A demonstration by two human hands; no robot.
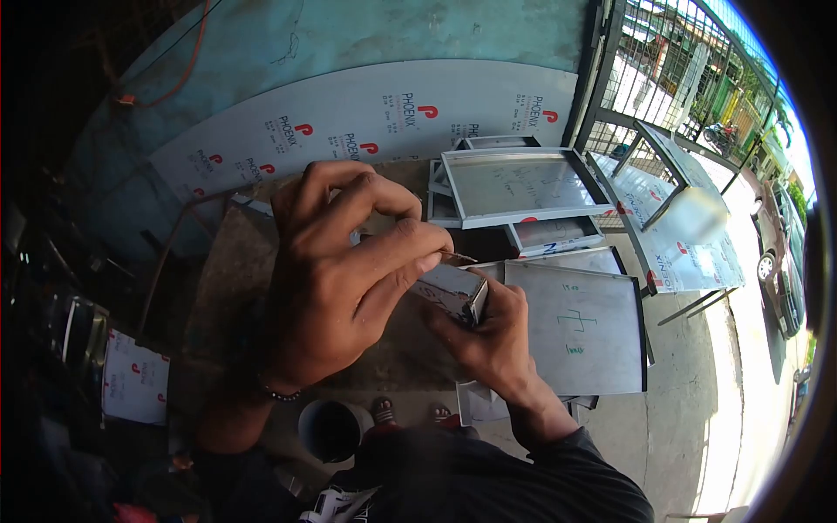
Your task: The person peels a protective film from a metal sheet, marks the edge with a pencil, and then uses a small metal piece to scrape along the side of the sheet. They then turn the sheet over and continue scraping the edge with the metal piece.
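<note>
My right hand grips a small silvery rectangular metal piece near its right end, with dark writing on its side. Over the piece's left part is my left hand, thumb and index finger pinched together on a thin pointed item that sticks out to the right above the metal. The rest of that item is hidden behind the fingers. Below both hands lies a brown worktable.
Metal trays are stacked behind the hands, and a flat metal panel lies to the right. A film-covered sheet leans on the wall. A bucket stands by my feet. Further right is a metal stand.
</note>
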